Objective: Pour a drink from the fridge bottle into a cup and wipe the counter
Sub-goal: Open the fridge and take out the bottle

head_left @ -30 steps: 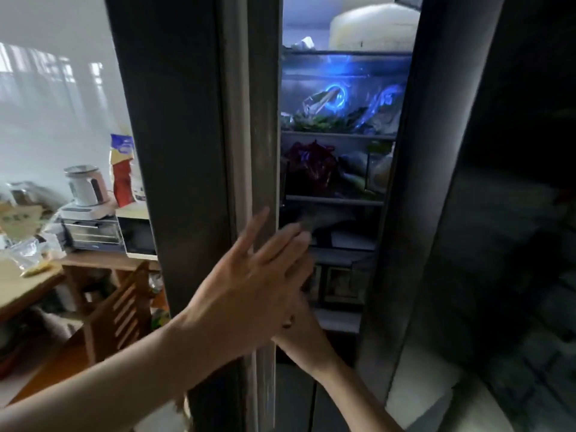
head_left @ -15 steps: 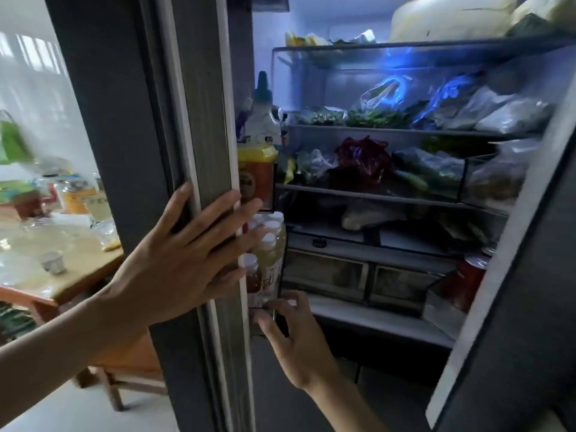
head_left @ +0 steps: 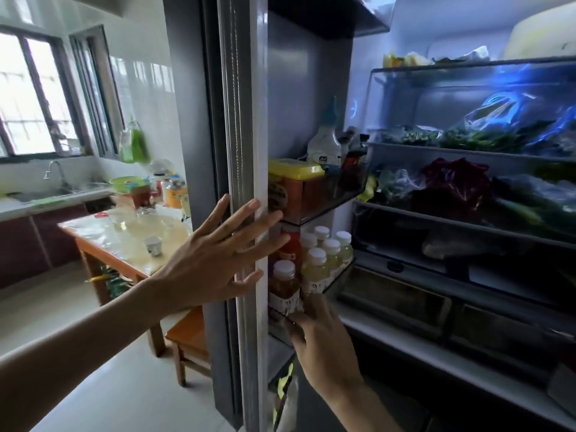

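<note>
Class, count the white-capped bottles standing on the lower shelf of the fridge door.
6: amber bottle at front left, pale bottle beside it, then four pale ones behind. More may be hidden.

Our left hand (head_left: 215, 260) is held flat with its fingers (head_left: 249, 241) spread wide and pointing up to the right, the bare forearm running back to the lower left. Our right hand (head_left: 324, 347) sits below and to the right of those fingertips, back toward us, fingers loosely curled and pointing up to the left.
</note>
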{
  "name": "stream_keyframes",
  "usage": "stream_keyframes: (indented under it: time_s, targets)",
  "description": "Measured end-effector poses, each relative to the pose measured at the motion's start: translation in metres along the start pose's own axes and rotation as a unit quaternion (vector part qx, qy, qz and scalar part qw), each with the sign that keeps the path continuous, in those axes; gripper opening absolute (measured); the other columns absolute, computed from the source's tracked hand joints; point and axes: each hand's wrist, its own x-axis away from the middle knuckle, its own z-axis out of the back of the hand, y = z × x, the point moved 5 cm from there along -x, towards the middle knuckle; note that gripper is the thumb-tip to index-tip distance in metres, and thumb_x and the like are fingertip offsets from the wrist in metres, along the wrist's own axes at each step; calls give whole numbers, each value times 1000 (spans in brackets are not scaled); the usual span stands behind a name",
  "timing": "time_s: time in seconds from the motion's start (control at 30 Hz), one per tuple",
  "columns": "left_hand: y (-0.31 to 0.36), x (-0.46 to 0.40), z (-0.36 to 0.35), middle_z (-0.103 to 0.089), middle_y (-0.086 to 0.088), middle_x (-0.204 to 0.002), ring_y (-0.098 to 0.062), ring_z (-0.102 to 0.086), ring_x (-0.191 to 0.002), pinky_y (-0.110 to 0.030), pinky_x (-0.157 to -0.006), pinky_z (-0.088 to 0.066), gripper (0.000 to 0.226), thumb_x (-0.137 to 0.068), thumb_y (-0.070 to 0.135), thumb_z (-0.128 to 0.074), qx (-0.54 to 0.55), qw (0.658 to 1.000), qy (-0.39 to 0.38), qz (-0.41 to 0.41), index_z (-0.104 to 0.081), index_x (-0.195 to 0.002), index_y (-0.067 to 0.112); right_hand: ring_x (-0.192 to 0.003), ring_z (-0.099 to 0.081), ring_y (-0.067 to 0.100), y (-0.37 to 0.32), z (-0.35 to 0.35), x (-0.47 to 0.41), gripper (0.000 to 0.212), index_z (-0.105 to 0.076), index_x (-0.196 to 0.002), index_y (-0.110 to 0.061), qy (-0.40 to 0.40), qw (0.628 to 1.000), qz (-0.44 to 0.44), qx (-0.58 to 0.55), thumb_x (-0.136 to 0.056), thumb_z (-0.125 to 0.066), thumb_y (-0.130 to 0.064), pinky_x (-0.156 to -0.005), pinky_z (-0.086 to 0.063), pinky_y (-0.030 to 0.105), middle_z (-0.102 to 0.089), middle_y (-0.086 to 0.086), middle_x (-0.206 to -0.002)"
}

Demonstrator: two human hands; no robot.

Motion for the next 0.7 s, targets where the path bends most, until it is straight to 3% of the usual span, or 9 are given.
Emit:
stream_keyframes:
  time_s: [0.13, 0.23, 0.3, 0.37, 0.43, 0.53, 0.7]
  targets:
    - [-12, 8, -3, -8, -5, -170, -32, -2, -155, -59, -124, -3, 69, -96, 56, -43, -4, 999, -31, 6, -22, -158, 34, -114, -49, 7, -8, -8, -12, 23, -73, -116, -31, -38, 999, -2, -12, -99, -59, -36, -97, -47, 21, -55, -19, -129]
    - [-18, 11, -4, -8, -6, -169, -33, -2, -155, -61, -123, -5, 69, -96, 56, -43, -4, 999, -44, 9, -22, -158, 35, -108, -57, 10, -13, -6, -27, 21, -74, -96, -26, -39, 999, -20, 9, -96, -57, -39, -88, -49, 22, -64, -16, -111]
    - [-19, 12, -6, -9, -5, -169, -35, -3, -155, -61, -123, -4, 68, -95, 57, -42, 9, 999, -41, 9, -23, -157, 37, -110, -56, 9, -18, 2, -38, 24, -65, -110, -25, 4, 1000, -19, 3, -93, -62, -42, -88, -52, 23, -64, -13, -113]
    - [-17, 13, -7, -11, -4, -169, -38, -4, -154, -61, -123, -1, 66, -94, 57, -42, 29, 999, -30, 9, -26, -156, 40, -118, -53, 10, -22, 8, -53, 55, -51, -133, -21, 31, 1000, -4, 4, -86, -73, -40, -89, -54, 25, -59, -8, -128]
    - [-16, 13, -8, -14, -3, -169, -40, -6, -154, -61, -123, 2, 66, -93, 55, -46, 45, 999, -19, 12, -28, -155, 41, -124, -52, 17, -25, 7, -67, 71, -41, -144, -19, -6, 999, 10, 44, -85, -76, -38, -89, -54, 29, -51, -3, -142]
    - [-14, 12, -12, -15, -2, -169, -42, -6, -153, -61, -123, 3, 68, -91, 52, -49, 54, 998, -11, 22, -29, -155, 40, -122, -55, 25, -26, -4, -83, 63, -40, -147, -16, -68, 993, 15, 98, -92, -68, -33, -86, -55, 38, -38, 5, -154]
    - [-12, 11, -15, -15, 0, -169, -42, -4, -153, -61, -122, 5, 70, -90, 54, -48, 58, 998, -17, 25, -28, -156, 40, -116, -60, 25, -21, -8, -97, 47, -49, -139, -20, -67, 995, -13, 77, -96, -66, -25, -81, -57, 43, -38, 0, -152]
